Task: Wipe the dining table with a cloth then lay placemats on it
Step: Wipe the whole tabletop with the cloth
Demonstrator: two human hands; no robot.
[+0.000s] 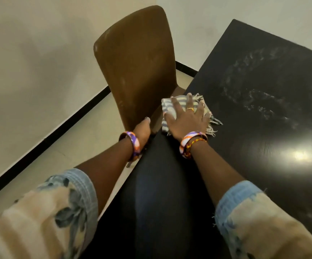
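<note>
A black dining table (263, 128) fills the right side, with streaky wet smears across its far part. A striped, fringed cloth (179, 104) lies at the table's left edge. My right hand (187, 118) presses flat on the cloth, fingers spread. My left hand (142, 130) holds the lower edge of a brown chair's backrest (138, 66), just left of the table. No placemats are in view.
The brown chair stands tucked against the table's left edge. Behind it are cream walls and a pale floor (61, 152) with a black skirting strip (58, 129). A bright light reflection shines on the tabletop at the right.
</note>
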